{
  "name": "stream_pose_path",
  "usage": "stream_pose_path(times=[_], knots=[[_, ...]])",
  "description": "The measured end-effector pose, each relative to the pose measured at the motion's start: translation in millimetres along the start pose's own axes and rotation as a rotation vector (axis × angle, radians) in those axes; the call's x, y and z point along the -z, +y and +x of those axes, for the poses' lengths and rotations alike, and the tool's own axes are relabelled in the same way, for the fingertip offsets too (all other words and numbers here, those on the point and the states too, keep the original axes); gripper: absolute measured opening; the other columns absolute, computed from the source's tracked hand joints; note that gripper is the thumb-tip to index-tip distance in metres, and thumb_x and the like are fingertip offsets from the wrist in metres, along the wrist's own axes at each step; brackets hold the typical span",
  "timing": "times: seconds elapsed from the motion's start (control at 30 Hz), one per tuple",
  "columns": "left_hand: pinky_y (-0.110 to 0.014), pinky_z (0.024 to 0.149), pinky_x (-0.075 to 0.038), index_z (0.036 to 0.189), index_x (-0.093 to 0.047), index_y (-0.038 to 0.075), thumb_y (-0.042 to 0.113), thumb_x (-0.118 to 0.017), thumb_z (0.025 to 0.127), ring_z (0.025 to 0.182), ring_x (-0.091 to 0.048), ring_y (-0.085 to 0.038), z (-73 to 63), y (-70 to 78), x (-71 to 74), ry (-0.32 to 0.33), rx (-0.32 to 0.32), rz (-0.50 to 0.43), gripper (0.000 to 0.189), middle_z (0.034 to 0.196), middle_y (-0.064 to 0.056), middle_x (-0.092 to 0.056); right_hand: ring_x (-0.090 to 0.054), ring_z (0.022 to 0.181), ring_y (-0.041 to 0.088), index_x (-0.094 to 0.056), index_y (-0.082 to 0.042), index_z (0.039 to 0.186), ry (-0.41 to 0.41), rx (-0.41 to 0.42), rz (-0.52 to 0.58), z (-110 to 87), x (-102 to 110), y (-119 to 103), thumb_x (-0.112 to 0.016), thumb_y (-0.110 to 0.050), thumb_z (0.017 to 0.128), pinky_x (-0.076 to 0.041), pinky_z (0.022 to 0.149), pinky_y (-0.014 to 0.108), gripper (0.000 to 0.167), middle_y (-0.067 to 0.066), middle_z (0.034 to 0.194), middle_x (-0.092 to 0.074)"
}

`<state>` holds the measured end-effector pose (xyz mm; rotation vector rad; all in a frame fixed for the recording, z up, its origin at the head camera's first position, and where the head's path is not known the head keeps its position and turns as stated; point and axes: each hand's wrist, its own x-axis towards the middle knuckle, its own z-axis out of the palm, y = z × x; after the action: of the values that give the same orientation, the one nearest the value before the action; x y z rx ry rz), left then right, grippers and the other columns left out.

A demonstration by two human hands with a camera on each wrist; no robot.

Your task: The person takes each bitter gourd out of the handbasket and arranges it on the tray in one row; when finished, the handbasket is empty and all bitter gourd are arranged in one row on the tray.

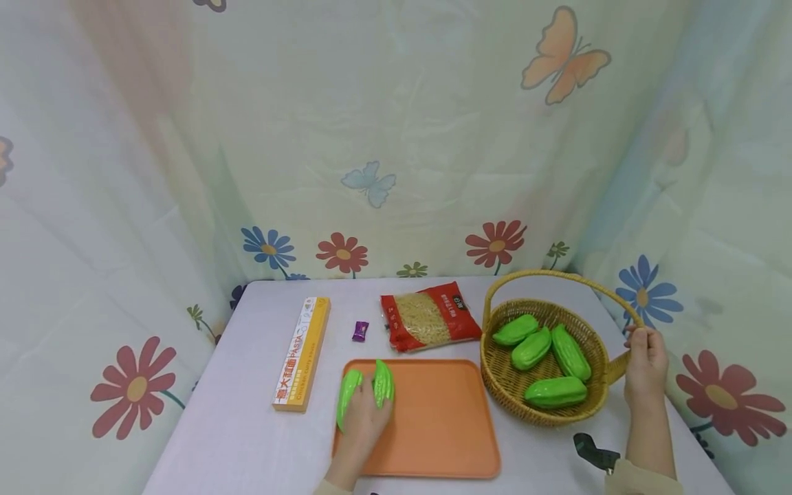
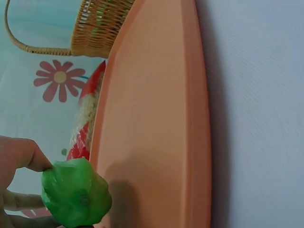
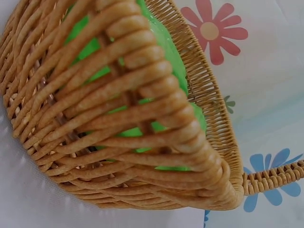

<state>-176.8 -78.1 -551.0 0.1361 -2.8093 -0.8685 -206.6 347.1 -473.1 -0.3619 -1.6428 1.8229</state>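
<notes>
My left hand [image 1: 366,412] is over the left side of the orange tray [image 1: 439,419], gripping a ridged green bitter melon [image 1: 383,383] between thumb and fingers. In the left wrist view the lobed end of this bitter melon [image 2: 76,192] faces the camera beside the tray. Another bitter melon [image 1: 349,395] is at the tray's left edge, partly behind the hand. On the right, my right hand [image 1: 646,361] holds the raised handle of a woven basket [image 1: 507,395]. Several bitter melons [image 1: 555,392] lie inside; through its weave they show green in the right wrist view.
Behind the tray lies a red bag of pasta [image 1: 430,316], with a small purple wrapped candy [image 1: 360,331] to its left. A yellow and white pasta box [image 1: 302,354] is farther left. A black object [image 1: 594,450] is near the right forearm. Printed curtains enclose the table.
</notes>
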Motion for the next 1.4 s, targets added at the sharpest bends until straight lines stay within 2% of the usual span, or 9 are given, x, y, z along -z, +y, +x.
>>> stream_pose_path(times=[0.17, 0.37, 0.5, 0.63, 0.77, 0.97, 1.13, 1.4], knots=[[-0.034, 0.045, -0.040, 0.110, -0.055, 0.001, 0.026, -0.068, 0.070, 0.056, -0.048, -0.019, -1.3, -3.7, 2.0, 0.025, -0.006, 0.069, 0.048, 0.070, -0.006, -0.052, -0.037, 0.094, 0.006, -0.048, -0.014, 0.089, 0.002, -0.023, -0.023, -2.4, 1, 0, -0.039, -0.028, 0.097, -0.025, 0.081, 0.015, 0.018, -0.004, 0.095, -0.045], [-0.034, 0.041, -0.035, 0.104, -0.061, 0.008, 0.032, -0.069, 0.068, 0.054, -0.045, -0.018, -2.3, -7.6, 1.9, 0.071, 0.006, 0.122, 0.044, 0.064, -0.002, -0.049, -0.039, 0.088, 0.006, -0.051, -0.016, 0.088, 0.004, 0.033, -0.005, -2.5, -1, 3, -0.040, -0.023, 0.097, -0.025, 0.078, 0.015, 0.016, -0.003, 0.089, -0.045], [-0.035, 0.042, -0.038, 0.095, -0.063, 0.008, 0.031, -0.071, 0.067, 0.056, -0.049, -0.020, -2.8, -11.2, -1.6, 0.098, -0.046, 0.158, 0.038, 0.063, -0.003, -0.050, -0.039, 0.086, 0.007, -0.052, -0.015, 0.088, 0.010, 0.048, 0.008, -2.7, -1, 4, -0.041, -0.022, 0.097, -0.026, 0.077, 0.016, 0.015, -0.002, 0.087, -0.045], [-0.036, 0.046, -0.042, 0.090, -0.062, 0.007, 0.030, -0.071, 0.066, 0.065, -0.053, -0.023, -3.0, -11.9, -4.3, 0.098, -0.088, 0.179, 0.035, 0.069, -0.005, -0.055, -0.039, 0.084, 0.008, -0.053, -0.015, 0.090, -0.003, 0.059, 0.032, -2.6, -1, 5, -0.041, -0.021, 0.097, -0.026, 0.077, 0.016, 0.015, 0.000, 0.085, -0.043], [-0.038, 0.051, -0.044, 0.094, -0.062, 0.007, 0.030, -0.072, 0.065, 0.074, -0.055, -0.025, -2.8, -10.3, -4.2, 0.093, -0.092, 0.184, 0.038, 0.081, -0.007, -0.058, -0.039, 0.083, 0.008, -0.054, -0.015, 0.091, -0.012, 0.064, 0.048, -2.2, 1, 7, -0.041, -0.020, 0.097, -0.026, 0.077, 0.016, 0.015, 0.001, 0.084, -0.043], [-0.037, 0.051, -0.044, 0.099, -0.063, 0.011, 0.029, -0.075, 0.065, 0.076, -0.055, -0.023, -1.5, -7.4, -2.8, 0.083, -0.091, 0.173, 0.041, 0.085, -0.004, -0.057, -0.039, 0.085, 0.007, -0.053, -0.016, 0.092, -0.014, 0.047, 0.032, -1.8, 2, 6, -0.041, -0.022, 0.097, -0.026, 0.078, 0.017, 0.014, 0.000, 0.086, -0.043], [-0.036, 0.051, -0.045, 0.101, -0.063, 0.015, 0.024, -0.076, 0.065, 0.078, -0.055, -0.023, -1.0, -8.8, -4.5, 0.102, -0.117, 0.177, 0.040, 0.089, -0.002, -0.057, -0.039, 0.085, 0.007, -0.053, -0.016, 0.094, -0.010, 0.034, 0.026, -2.5, 2, 6, -0.041, -0.022, 0.097, -0.025, 0.078, 0.016, 0.015, 0.001, 0.084, -0.042], [-0.035, 0.053, -0.046, 0.098, -0.065, 0.015, 0.020, -0.076, 0.066, 0.079, -0.055, -0.023, -1.7, -10.4, -6.8, 0.121, -0.126, 0.172, 0.034, 0.094, -0.007, -0.058, -0.039, 0.083, 0.008, -0.054, -0.015, 0.094, -0.020, 0.066, 0.045, -2.6, 1, 6, -0.040, -0.020, 0.097, -0.025, 0.078, 0.017, 0.015, 0.001, 0.083, -0.041]])
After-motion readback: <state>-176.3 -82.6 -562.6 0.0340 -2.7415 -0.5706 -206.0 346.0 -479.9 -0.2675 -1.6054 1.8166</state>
